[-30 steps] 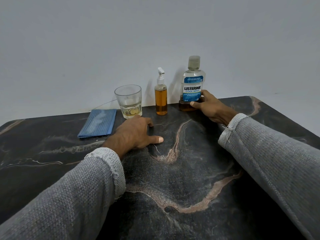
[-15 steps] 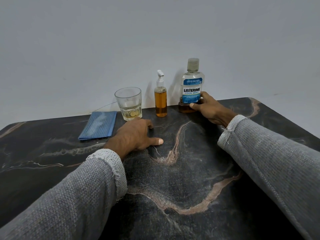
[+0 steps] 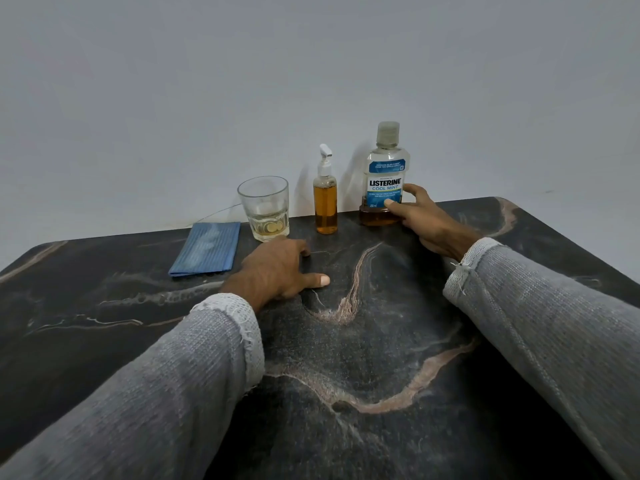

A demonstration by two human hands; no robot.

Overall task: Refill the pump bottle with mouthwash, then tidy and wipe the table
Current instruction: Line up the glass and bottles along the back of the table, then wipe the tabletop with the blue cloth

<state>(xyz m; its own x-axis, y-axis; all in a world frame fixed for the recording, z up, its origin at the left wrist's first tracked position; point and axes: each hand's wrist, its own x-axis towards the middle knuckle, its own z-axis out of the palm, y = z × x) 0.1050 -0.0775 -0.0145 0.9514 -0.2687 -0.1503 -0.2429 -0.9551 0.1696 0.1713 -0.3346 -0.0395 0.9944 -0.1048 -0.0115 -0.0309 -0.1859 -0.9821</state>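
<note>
Head view, right hand: my right hand (image 3: 420, 220) wraps the lower body of the mouthwash bottle (image 3: 385, 174), thumb across the label, fingers curled behind; the bottle stands upright, cap on, at the table's (image 3: 381, 341) far edge.
Head view, left hand: my left hand (image 3: 277, 271) rests on the table, fingers loosely bent, thumb out, holding nothing.
Head view, pump bottle: the pump bottle (image 3: 325, 199) stands just left of the mouthwash bottle, apart from it, amber liquid nearly to its shoulder.
Step in hand: I judge this to be taking up the mouthwash; I would grip low and firmly, keep it upright, and steady it before uncapping.
Count: two bottles, one glass (image 3: 265, 213), one folded blue cloth (image 3: 206, 249), two hands.
</note>
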